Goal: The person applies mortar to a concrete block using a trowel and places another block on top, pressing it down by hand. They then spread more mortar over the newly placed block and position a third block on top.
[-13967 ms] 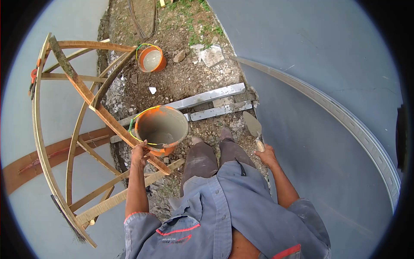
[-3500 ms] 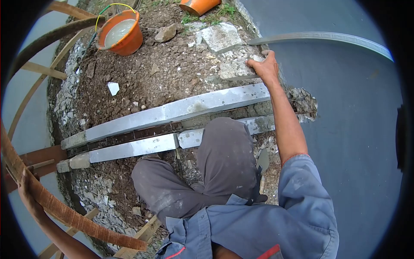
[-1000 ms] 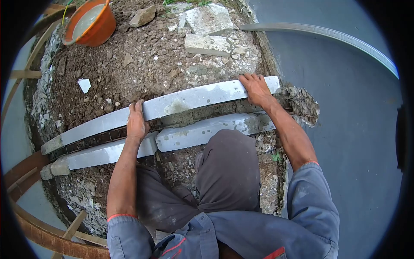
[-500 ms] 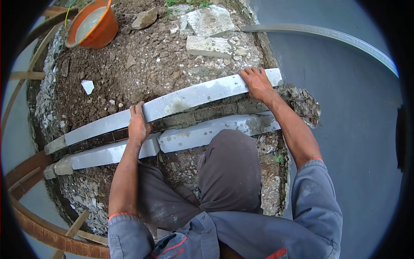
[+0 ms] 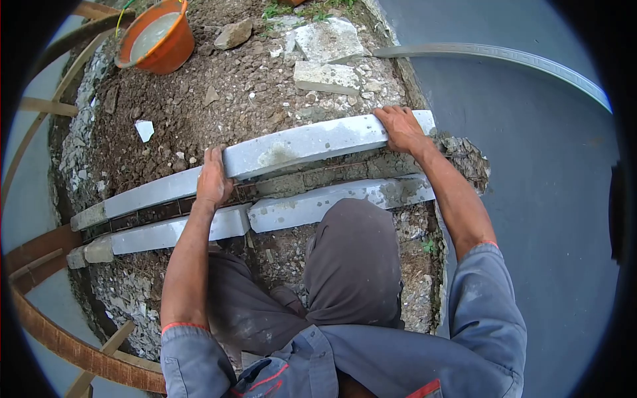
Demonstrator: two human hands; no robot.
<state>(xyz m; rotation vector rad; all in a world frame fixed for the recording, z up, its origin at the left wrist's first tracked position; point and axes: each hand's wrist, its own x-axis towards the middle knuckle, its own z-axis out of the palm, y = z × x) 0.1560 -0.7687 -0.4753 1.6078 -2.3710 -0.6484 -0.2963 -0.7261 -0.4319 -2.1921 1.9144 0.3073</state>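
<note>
My left hand (image 5: pixel 213 179) is closed over the left end of a long pale grey concrete block (image 5: pixel 298 147), its fingertips at the far edge. Near the other end, my right hand (image 5: pixel 399 130) grips the same block from above, fingers curled over the back. To its left runs another pale block (image 5: pixel 156 191) in the same row. A parallel row on my side has a right block (image 5: pixel 292 211) and a left block (image 5: pixel 179 229). Between the rows is a channel with grey mortar (image 5: pixel 298 182) and thin metal bars, partly hidden by the far row.
An orange bucket (image 5: pixel 174 48) of greyish liquid stands at upper left on rubble soil. Broken slabs (image 5: pixel 328 78) and a stone (image 5: pixel 233 34) lie beyond the blocks. A long metal straightedge (image 5: pixel 478 50) crosses the smooth grey surface (image 5: pixel 531 166) at right. Curved wooden boards (image 5: pixel 86 348) line the left.
The view has shifted slightly, so the bucket and rubble appear farther right and lower. Both hands keep their hold, and more of the held block's near face shows.
</note>
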